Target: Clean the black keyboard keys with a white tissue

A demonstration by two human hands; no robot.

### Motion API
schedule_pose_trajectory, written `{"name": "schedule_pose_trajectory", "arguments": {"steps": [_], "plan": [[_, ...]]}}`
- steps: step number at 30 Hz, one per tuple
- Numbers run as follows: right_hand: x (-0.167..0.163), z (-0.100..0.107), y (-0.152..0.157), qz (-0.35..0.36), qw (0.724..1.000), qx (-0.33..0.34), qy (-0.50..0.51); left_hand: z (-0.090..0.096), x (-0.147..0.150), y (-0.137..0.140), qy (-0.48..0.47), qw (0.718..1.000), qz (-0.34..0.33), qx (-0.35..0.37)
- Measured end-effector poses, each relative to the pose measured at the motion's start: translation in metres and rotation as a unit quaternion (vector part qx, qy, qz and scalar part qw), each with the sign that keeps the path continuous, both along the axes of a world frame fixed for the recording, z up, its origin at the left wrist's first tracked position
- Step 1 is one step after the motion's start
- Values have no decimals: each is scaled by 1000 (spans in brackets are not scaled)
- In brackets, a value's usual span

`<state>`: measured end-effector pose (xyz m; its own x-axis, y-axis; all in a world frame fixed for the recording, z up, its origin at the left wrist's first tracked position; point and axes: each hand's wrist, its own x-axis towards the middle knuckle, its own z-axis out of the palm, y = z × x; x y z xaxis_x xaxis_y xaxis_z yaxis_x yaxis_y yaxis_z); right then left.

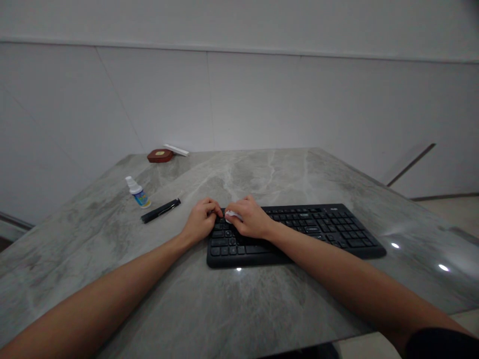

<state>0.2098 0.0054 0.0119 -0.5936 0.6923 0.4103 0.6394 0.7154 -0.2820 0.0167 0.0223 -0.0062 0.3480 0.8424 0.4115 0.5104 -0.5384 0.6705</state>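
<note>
A black full-size keyboard point(258, 249) lies on the grey marble-patterned table in front of me. My left hand point(202, 218) is at its upper left corner, fingers curled in and touching the edge there. Over the left-hand keys is my right hand point(249, 218), with its fingers closed around a small crumpled white tissue point(232, 214). Most of the tissue is hidden by the fingers. The tips of both hands are close together near the top row of keys.
Left of the keyboard lies a black pen-like tool point(160, 211) with a clip. A small white spray bottle point(138, 192) with a blue label stands beyond it. At the back left are a brown zipped case point(160, 156) and a flat white bar point(176, 150), near the wall.
</note>
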Motion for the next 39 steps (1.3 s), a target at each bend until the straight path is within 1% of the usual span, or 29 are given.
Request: {"name": "schedule_pose_trajectory", "arguments": {"steps": [3,8,13,18,23,28,33,37,39], "plan": [[0,0,0,20,1000,-9,0,0,0,0,-2,1000,-1,1],[-1,0,0,-11,1000,-1,-3,-1,0,0,0,1000,3,3],[-2,1,-1,24,1000,-11,-4,-1,-1,1,4,1000,0,3],[-1,2,0,-22,1000,2,-11,-3,-1,2,4,1000,1,5],[-2,0,1,31,999,-12,0,-4,-1,2,-1,1000,-1,2],[-3,0,1,-28,1000,4,1,-2,-1,2,-7,1000,-5,8],[-3,0,0,12,1000,-3,-16,-1,0,1,-5,1000,-3,11],[-2,-2,1,-25,1000,8,7,-1,0,1,-6,1000,1,8],[-2,-2,1,-10,1000,5,11,-1,0,1,-5,1000,0,5]]}}
